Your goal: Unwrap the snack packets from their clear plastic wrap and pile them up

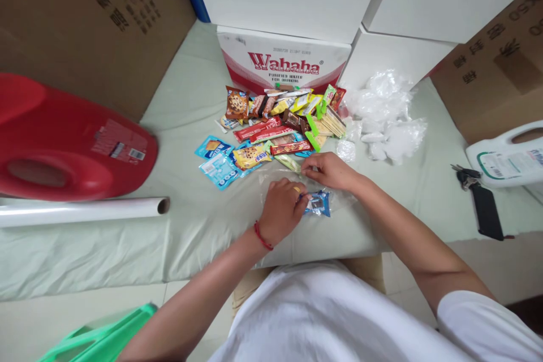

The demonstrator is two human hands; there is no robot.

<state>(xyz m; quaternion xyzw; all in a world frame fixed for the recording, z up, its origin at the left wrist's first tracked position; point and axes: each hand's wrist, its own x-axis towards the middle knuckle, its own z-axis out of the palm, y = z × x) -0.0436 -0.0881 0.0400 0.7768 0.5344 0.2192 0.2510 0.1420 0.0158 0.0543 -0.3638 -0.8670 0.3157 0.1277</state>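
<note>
A clear plastic bag [337, 199] lies flat at the front of the table, with a blue snack packet [320, 203] showing through it. My left hand [283, 209], a red cord on its wrist, is closed on the bag beside that packet; its fingertips are partly hidden. At the bag's far edge, my right hand [328, 171] has its fingers pinched on the thin film, close to a pale green packet [289, 163]. Just beyond both hands is a pile of wrapped snacks, including a yellow cookie packet [252, 155], red bars [265, 130] and light blue packets [220, 169].
Behind the snacks stands a Wahaha carton [284, 62]. Crumpled clear bags [388, 113] lie to its right. A red jug [76, 141] and a plastic roll [85, 212] are at left; a white bottle [509, 161], keys and a black phone-like object [487, 212] are at right.
</note>
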